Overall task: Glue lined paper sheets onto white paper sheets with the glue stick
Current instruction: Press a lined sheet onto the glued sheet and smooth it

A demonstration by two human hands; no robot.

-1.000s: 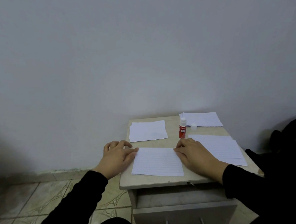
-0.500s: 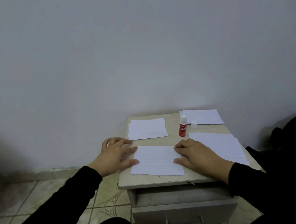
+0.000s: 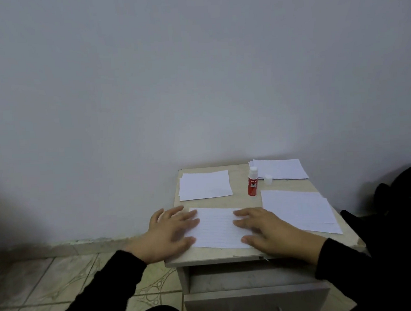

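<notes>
A lined sheet [image 3: 217,228] lies flat at the front of the bench [image 3: 240,196]. The left hand [image 3: 167,232] presses its left edge with straight, spread fingers; the right hand [image 3: 268,230] lies flat on its right side, fingers also straight. The glue stick [image 3: 252,185] stands upright behind the sheet, uncapped, its cap [image 3: 268,179] just beside it. White sheets [image 3: 205,185] sit at the back left, more paper [image 3: 281,168] at the back right, and a lined stack [image 3: 299,209] to the right.
</notes>
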